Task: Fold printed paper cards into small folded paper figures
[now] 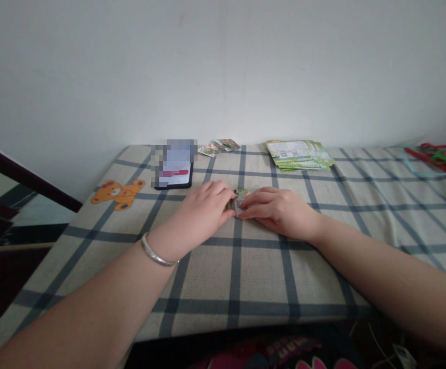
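A small printed card [242,194] lies on the checked tablecloth in front of me, mostly covered by my fingers. My left hand [207,205], with a silver bangle [157,252] on its wrist, is closed on the card's left edge, thumb on the near side. From the right, my right hand [282,211] reaches over the card, its fingertips pressed onto it near its left part. The two hands' fingertips almost meet. Whether it is one card or a thin packet, I cannot tell.
Beyond my left hand lies a phone [177,171], its screen partly blurred. Small cards [226,144] rest by the wall. A pile of green-and-white printed sheets [300,155] is at the back. A bear cutout [118,195] lies left; coloured ribbons [438,159] are far right.
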Demonstrator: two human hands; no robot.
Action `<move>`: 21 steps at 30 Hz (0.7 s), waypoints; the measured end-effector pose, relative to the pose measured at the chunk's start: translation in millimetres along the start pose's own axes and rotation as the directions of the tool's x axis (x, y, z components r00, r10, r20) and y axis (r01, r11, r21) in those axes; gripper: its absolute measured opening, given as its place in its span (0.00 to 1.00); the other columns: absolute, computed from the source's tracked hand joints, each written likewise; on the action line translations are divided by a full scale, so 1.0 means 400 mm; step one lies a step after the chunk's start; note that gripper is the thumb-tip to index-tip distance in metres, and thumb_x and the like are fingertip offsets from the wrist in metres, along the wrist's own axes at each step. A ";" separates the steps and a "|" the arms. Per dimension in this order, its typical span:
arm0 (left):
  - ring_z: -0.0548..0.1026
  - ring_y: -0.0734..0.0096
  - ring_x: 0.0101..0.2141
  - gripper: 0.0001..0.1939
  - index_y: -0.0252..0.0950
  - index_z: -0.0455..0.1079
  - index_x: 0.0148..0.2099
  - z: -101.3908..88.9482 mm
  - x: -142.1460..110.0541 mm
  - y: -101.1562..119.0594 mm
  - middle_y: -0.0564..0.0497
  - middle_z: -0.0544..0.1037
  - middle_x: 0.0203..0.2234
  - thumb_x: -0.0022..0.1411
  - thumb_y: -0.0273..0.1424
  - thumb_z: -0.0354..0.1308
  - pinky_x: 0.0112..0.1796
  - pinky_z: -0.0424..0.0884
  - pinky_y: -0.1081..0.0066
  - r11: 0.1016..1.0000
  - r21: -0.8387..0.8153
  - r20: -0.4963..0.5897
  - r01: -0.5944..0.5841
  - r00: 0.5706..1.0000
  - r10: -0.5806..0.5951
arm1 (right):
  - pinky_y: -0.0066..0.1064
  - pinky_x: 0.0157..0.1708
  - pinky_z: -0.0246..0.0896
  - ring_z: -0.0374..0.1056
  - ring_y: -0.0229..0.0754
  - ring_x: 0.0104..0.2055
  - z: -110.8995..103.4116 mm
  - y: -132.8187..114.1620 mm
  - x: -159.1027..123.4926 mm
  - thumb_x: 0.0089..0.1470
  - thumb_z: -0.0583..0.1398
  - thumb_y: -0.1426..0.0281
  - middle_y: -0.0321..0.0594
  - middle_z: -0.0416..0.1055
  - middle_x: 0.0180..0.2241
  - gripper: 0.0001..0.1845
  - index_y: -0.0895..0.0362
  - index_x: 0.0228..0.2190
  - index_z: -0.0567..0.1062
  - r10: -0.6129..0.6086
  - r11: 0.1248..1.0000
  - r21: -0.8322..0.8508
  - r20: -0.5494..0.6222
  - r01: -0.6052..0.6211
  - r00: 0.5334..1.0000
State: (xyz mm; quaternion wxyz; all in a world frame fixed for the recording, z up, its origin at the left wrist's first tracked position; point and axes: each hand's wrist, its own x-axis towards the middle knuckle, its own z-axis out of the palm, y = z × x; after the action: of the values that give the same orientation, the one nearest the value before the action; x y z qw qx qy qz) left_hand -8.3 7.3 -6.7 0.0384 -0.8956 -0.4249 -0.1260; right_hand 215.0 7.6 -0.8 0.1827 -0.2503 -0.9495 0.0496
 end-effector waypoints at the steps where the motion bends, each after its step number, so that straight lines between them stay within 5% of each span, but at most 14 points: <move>1: 0.68 0.57 0.47 0.14 0.34 0.67 0.50 0.001 -0.001 -0.001 0.45 0.71 0.43 0.62 0.32 0.59 0.50 0.66 0.59 1.000 0.006 0.001 -0.003 1.000 0.003 | 0.37 0.48 0.66 0.69 0.43 0.49 0.001 -0.002 0.000 0.61 0.55 0.69 0.38 0.75 0.47 0.13 0.50 0.42 0.78 -0.009 1.000 -0.009 0.000 0.009 1.000; 21: 0.68 0.59 0.49 0.17 0.34 0.66 0.51 -0.003 -0.003 -0.004 0.46 0.70 0.45 0.61 0.32 0.60 0.51 0.66 0.60 1.000 -0.010 0.038 0.007 0.999 -0.007 | 0.37 0.41 0.65 0.67 0.46 0.47 -0.005 -0.029 0.010 0.62 0.53 0.70 0.42 0.73 0.46 0.15 0.53 0.47 0.75 -0.032 0.966 -0.253 0.087 0.053 0.996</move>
State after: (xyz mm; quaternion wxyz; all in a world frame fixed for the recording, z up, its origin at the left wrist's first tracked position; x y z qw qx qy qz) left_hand -10.5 7.1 -5.8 0.0253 -0.8966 -0.4279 -0.1113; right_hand 207.1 -0.4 4.6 0.1108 -0.2491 -0.9598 -0.0667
